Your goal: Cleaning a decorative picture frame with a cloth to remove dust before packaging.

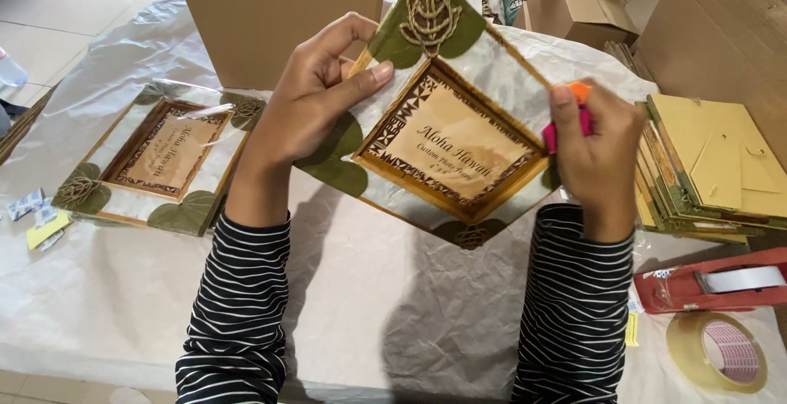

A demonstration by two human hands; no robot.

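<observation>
Item held: rectangular wooden photo frame with a pale paper border, green pressed-leaf corners and a woven rosette (449, 137), raised clear of the counter and turned corner-up like a diamond, its face towards the wearer, apparently so that the upper right edge can be reached.

Left hand (316, 96): grip closed on the frame's upper left edge, thumb across the front, fingers curled behind; it carries the weight and steadies the tilt.

Right hand (598, 154): grip pinched on a small pink and orange tool (574, 117), its kind not discernible, pressed against the frame's right-hand edge.

Surroundings:
- Counter covered in crumpled white paper sheeting (352, 289), beneath the frame.
- Second matching leaf-cornered frame in clear wrap (160, 158), lying flat to the left, well apart.
- Stack of frames with yellow card backs uppermost (713, 166), on the right.
- Red tape dispenser (713, 281) and loose roll of clear tape (717, 351), near the right forearm.
- Brown cardboard boxes (270, 10), standing behind.
</observation>
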